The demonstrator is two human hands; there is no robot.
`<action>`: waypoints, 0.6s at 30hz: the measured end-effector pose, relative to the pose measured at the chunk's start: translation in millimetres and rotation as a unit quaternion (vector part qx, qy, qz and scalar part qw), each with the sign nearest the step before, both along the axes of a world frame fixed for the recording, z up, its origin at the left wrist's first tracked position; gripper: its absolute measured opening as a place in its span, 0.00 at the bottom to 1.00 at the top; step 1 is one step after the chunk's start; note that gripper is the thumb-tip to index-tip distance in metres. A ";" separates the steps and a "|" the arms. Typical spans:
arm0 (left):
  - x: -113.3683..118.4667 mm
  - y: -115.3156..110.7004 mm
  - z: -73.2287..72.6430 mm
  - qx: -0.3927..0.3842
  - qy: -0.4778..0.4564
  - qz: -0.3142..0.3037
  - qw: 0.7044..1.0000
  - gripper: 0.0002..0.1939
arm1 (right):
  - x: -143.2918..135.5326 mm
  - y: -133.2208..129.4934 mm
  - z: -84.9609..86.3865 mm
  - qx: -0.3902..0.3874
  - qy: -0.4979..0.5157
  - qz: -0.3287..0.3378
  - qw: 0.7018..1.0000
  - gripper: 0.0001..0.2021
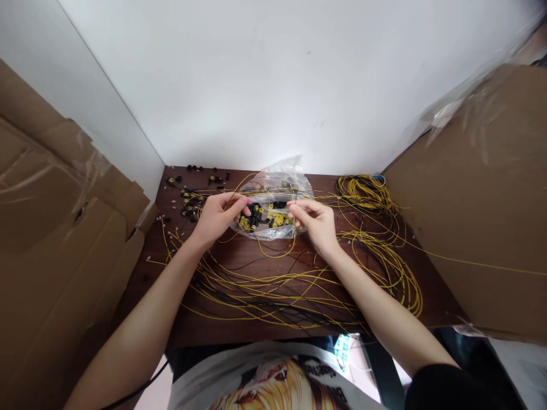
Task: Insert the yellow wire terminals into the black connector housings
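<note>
My left hand (222, 215) is closed in a pinch at the left side of a clear plastic bag (273, 234). What sits between its fingertips is too small to make out; black parts lie right by them. At the bag's right side, my right hand (315, 223) pinches a thin yellow wire (294, 245), which curves down in a loop below the fingers. Inside the bag, between the hands, are small yellow connectors (278, 218) and black connectors (255, 212). More yellow and black wires run across behind both hands.
Long yellow and black wires (273, 279) spread over the brown table (239, 326) in front. A coiled yellow bundle (363, 192) lies at the back right. Loose black and yellow parts (190, 199) are scattered at left. Cardboard sheets (474, 216) and a white wall enclose the table.
</note>
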State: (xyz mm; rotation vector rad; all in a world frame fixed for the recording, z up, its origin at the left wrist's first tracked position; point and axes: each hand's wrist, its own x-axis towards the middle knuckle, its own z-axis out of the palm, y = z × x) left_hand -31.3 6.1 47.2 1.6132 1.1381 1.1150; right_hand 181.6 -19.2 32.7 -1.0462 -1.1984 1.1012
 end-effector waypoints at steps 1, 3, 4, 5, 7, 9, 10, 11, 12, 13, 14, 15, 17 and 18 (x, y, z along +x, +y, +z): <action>1.5 -1.3 -0.2 -0.010 0.002 -0.009 1.000 0.13 | -2.4 -2.3 -0.9 0.017 -0.041 0.003 0.999 0.10; 5.2 -4.0 -0.9 -0.023 0.008 -0.025 0.999 0.14 | -6.2 -6.4 -2.5 0.043 -0.109 0.020 0.993 0.10; 7.1 -5.3 -1.5 -0.024 0.011 -0.034 0.999 0.14 | -7.7 -8.0 -3.3 0.055 -0.135 0.030 0.989 0.10; 8.9 -6.5 -2.3 -0.024 0.013 -0.044 0.999 0.14 | -8.9 -9.4 -4.0 0.065 -0.156 0.038 0.985 0.10; 12.0 -8.5 -3.9 -0.019 0.013 -0.058 0.998 0.14 | -10.7 -11.3 -5.6 0.079 -0.193 0.051 0.977 0.10; 14.4 -9.9 -5.3 -0.012 0.007 -0.063 0.998 0.14 | -12.0 -12.0 -6.9 0.084 -0.220 0.058 0.970 0.10; 15.4 -10.5 -5.8 -0.008 0.004 -0.063 0.998 0.14 | -12.5 -12.2 -7.5 0.086 -0.230 0.060 0.968 0.10; 16.4 -11.1 -6.0 -0.002 0.003 -0.062 0.998 0.13 | -12.9 -12.2 -8.1 0.088 -0.237 0.062 0.966 0.10; 17.2 -11.6 -5.9 0.004 0.005 -0.061 0.998 0.12 | -13.2 -12.2 -8.5 0.090 -0.241 0.065 0.964 0.10; 18.0 -12.0 -5.6 0.009 0.009 -0.062 0.998 0.12 | -13.5 -12.2 -8.9 0.091 -0.244 0.067 0.963 0.11; 18.8 -12.4 -5.1 0.014 0.015 -0.063 0.998 0.11 | -13.7 -12.3 -9.1 0.092 -0.246 0.069 0.963 0.11; 19.3 -12.7 -4.6 0.016 0.024 -0.065 0.997 0.10 | -13.9 -12.5 -9.3 0.092 -0.246 0.070 0.962 0.11; 20.0 -12.8 -4.1 0.022 0.041 -0.067 0.997 0.09 | -14.2 -13.1 -9.4 0.088 -0.244 0.076 0.963 0.11; 20.1 -12.6 -4.2 0.025 0.047 -0.066 0.996 0.09 | -14.3 -13.4 -9.3 0.083 -0.241 0.081 0.963 0.12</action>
